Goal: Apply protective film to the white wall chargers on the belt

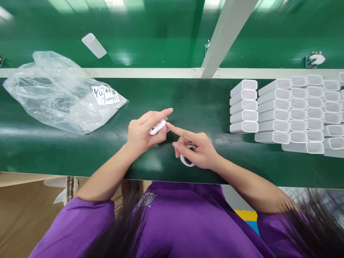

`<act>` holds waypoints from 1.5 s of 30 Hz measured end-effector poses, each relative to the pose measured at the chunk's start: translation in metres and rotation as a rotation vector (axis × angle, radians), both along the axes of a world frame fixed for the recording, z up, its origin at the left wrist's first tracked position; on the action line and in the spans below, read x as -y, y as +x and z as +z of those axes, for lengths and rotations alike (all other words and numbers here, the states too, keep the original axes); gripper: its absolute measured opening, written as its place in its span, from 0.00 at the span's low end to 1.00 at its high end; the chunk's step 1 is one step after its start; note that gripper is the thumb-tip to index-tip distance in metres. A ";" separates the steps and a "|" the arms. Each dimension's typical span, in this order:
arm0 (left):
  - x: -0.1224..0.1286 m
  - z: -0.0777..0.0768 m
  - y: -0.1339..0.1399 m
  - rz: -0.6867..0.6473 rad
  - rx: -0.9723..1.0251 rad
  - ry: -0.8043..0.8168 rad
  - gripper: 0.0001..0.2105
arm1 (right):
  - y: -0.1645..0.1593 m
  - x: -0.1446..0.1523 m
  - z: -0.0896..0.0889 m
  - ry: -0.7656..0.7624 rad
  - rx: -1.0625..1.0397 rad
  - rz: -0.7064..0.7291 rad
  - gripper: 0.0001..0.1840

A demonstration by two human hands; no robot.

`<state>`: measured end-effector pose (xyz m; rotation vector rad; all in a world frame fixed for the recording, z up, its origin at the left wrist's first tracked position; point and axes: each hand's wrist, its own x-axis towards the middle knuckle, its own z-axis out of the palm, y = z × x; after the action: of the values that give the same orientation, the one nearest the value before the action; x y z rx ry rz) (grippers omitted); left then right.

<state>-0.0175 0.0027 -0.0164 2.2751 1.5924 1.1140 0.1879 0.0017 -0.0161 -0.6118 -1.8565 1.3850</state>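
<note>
My left hand (145, 130) is closed around a small white plastic casing (158, 127) with dark slots along its edge, held above the bench. The stretched index finger of my right hand (200, 148) touches the near right end of this casing. Its other fingers are curled at a white ring-shaped roll (184, 160) with a dark middle; the thumb passes over the roll and hides part of it. A few tiny pale bits (156, 145) lie on the green bench just below my left hand.
To the left lies a clear plastic bag (61, 96) with a handwritten label (106, 95). Stacked translucent white sleeves (282, 114) fill the right side. One loose sleeve (94, 46) rests behind the metal rail (150, 73), where a grey post (228, 28) rises. A small round-topped device (315, 59) stands back right.
</note>
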 end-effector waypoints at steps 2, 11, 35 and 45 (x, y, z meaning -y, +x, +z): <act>0.000 0.001 0.000 -0.011 -0.007 -0.001 0.16 | 0.000 0.000 -0.001 0.003 0.001 -0.015 0.26; -0.001 0.003 -0.001 -0.035 0.006 -0.021 0.13 | 0.001 0.000 0.003 -0.038 0.032 0.003 0.27; -0.001 0.005 0.004 -0.134 0.212 -0.126 0.11 | 0.004 -0.006 0.008 -0.071 0.062 -0.048 0.21; 0.002 0.008 0.004 -0.208 0.351 -0.340 0.15 | 0.004 -0.005 0.014 0.022 0.013 -0.086 0.14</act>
<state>-0.0132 0.0005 -0.0088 1.8558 1.2646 1.0276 0.1919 0.0071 -0.0025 -0.6834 -1.8320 1.3057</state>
